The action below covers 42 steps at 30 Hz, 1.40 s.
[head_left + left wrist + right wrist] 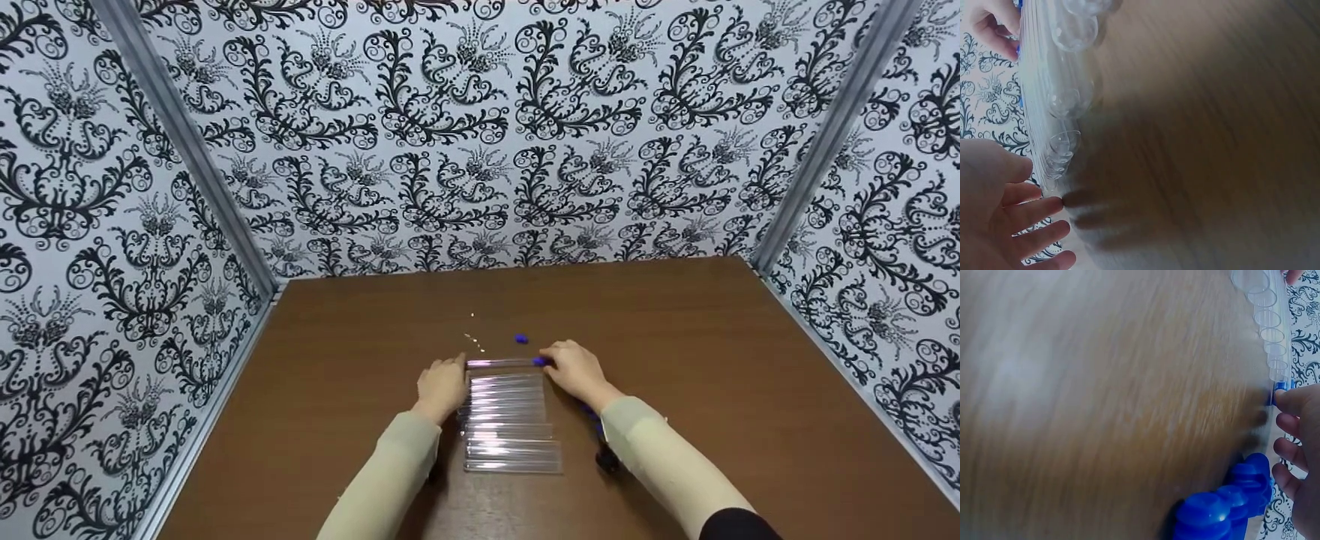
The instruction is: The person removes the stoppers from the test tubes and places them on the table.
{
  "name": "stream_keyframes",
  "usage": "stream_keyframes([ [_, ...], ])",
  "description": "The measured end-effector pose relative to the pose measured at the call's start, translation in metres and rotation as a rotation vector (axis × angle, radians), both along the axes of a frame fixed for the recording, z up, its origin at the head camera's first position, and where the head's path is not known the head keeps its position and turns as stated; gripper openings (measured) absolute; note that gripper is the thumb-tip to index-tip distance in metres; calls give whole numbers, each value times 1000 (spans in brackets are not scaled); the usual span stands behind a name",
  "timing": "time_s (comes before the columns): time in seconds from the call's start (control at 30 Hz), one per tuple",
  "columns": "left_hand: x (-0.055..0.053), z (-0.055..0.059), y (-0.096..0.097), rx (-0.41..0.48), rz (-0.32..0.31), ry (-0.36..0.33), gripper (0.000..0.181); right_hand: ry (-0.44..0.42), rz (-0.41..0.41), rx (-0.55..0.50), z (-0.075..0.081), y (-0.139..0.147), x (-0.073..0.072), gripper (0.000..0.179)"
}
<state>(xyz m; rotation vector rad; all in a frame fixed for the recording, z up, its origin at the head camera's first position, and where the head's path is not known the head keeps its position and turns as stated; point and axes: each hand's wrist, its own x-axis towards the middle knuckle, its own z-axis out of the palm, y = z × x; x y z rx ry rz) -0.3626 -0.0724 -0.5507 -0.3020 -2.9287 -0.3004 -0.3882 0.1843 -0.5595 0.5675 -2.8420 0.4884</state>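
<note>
Lying side by side on a brown wood-grain table [712,360], a row of clear plastic tubes [510,420] forms a flat, glassy raft between the person's two forearms, ends lined up as though sorted for counting. Farthest tube [501,364]: thin, transparent, round-bottomed, fitted at its right end with a blue cap [538,361]; it lies crosswise just beyond the rest. Left hand [442,386]: fingers straight and relaxed, tips resting against the tube's closed left end, apparently to brace it. Right hand [574,371]: fingertips gathered around the capped end, pinching the cap, by my reading to seat or turn it. From the right wrist view, the open round mouths of the uncapped tubes [1266,318] face that hand, which would explain why loose blue caps [1230,500], glossy, moulded and ridged, are heaped on that side close to the right hand. One stray cap [520,339] sits apart on the wood, just past the hands. Surround: panels of white wallpaper [480,135] printed with black scrolling ornament, joined by pale metal corner strips [187,150].
</note>
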Motion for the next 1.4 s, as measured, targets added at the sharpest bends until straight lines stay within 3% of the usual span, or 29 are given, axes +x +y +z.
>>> stream_keyframes([
  [0.5, -1, 2, 0, 41, -41, -24, 41, 74, -33, -22, -1, -5, 0, 12],
  [0.73, -3, 7, -2, 55, -60, 88, 43, 80, -35, -43, 7, -5, 0, 12],
  [0.9, -3, 17, -3, 42, -63, 175, 42, 67, -27, -53, 18, -5, 3, 14],
  [1.17, 1, 29, -5, 35, -59, 253, 38, 66, -14, -60, 35, -4, 12, 15],
  [1.4, 6, 36, -6, 54, -65, 325, 28, 152, 27, -93, 47, 0, 19, 15],
])
